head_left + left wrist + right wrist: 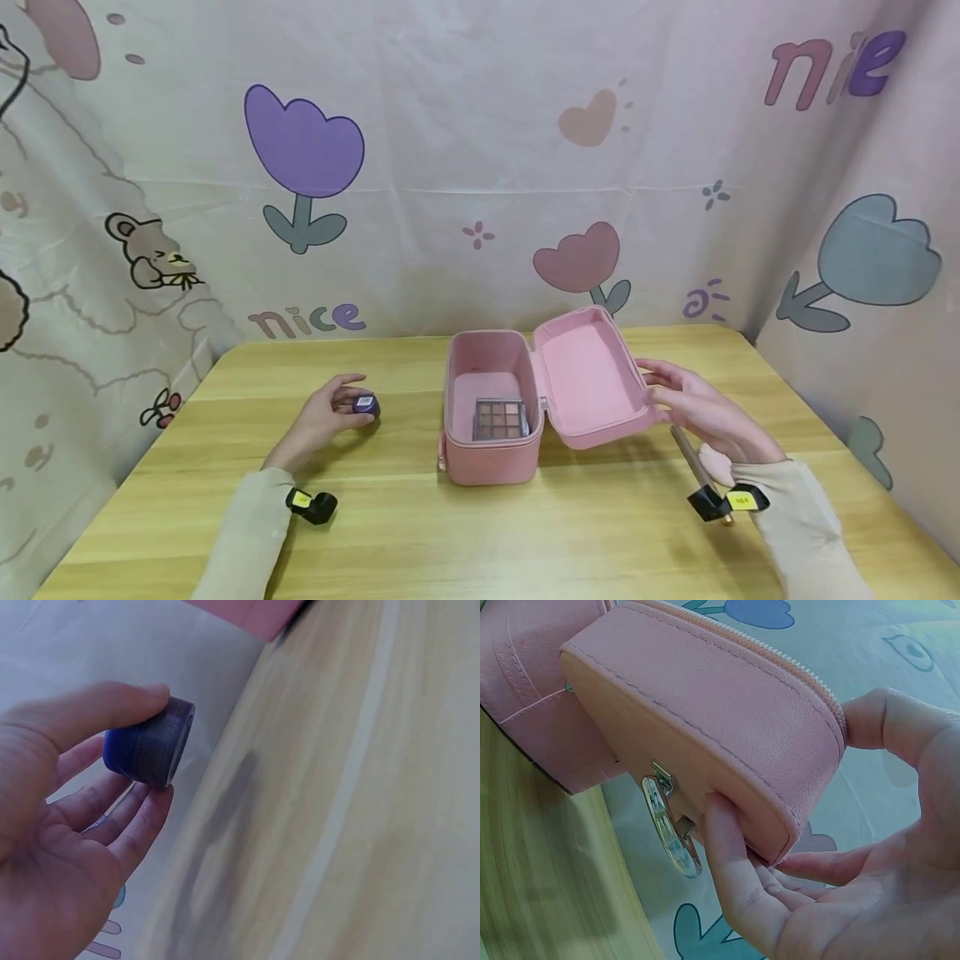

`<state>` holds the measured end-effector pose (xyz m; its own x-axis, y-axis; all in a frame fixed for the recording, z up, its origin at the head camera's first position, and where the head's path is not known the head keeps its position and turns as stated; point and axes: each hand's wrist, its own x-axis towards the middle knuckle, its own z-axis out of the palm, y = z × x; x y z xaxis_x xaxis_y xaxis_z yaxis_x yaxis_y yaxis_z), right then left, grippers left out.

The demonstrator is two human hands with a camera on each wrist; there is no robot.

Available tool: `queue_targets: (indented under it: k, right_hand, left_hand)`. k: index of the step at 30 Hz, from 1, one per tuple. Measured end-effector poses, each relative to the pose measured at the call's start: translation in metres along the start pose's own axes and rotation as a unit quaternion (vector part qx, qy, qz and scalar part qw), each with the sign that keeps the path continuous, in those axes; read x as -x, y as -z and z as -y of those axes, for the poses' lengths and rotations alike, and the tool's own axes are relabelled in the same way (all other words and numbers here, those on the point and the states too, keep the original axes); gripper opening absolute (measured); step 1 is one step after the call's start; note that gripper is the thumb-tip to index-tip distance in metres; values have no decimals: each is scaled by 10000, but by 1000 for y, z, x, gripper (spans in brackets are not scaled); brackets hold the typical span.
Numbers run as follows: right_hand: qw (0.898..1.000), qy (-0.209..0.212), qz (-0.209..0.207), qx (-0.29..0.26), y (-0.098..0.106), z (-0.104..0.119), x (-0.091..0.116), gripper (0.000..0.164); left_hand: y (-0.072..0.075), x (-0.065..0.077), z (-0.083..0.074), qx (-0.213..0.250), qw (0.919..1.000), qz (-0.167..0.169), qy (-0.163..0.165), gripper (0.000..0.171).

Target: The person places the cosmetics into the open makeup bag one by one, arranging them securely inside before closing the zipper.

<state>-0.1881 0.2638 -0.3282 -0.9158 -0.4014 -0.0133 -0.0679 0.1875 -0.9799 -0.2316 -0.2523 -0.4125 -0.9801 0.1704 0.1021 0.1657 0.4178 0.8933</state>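
My left hand pinches a small round dark blue jar with a white label, held just above the table left of the pink case. In the left wrist view, thumb and fingertips grip the jar by its sides. A pink zippered cosmetic case stands with its lid swung out to the right. Inside the case lies an eyeshadow palette. My right hand holds the lid's outer edge; the right wrist view shows fingers on both its faces, near a metal handle.
Under my right wrist lie a long thin brown stick-like item and a pale pink item, both partly hidden. The wooden table meets a printed curtain at the back and sides.
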Motion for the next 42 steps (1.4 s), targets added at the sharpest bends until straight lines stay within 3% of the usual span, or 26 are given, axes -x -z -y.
queue_targets:
  k: [11,25,34,42]
  right_hand:
    - [9997,-209,-10,85,1,3,0,72]
    - [9997,-217,-41,99,0,3,-1,71]
    - [9998,-202,-70,16,0,-1,-1,70]
    - [10000,-87,-6,14,1,0,-2,69]
  left_hand:
    - [0,9,-18,-43,9997,202,-134,71]
    - [0,20,-49,-195,9956,492,-775,67]
    - [-16,13,-71,-265,9903,935,-992,64]
    - [-20,5,-86,-171,9869,1157,-1111,62]
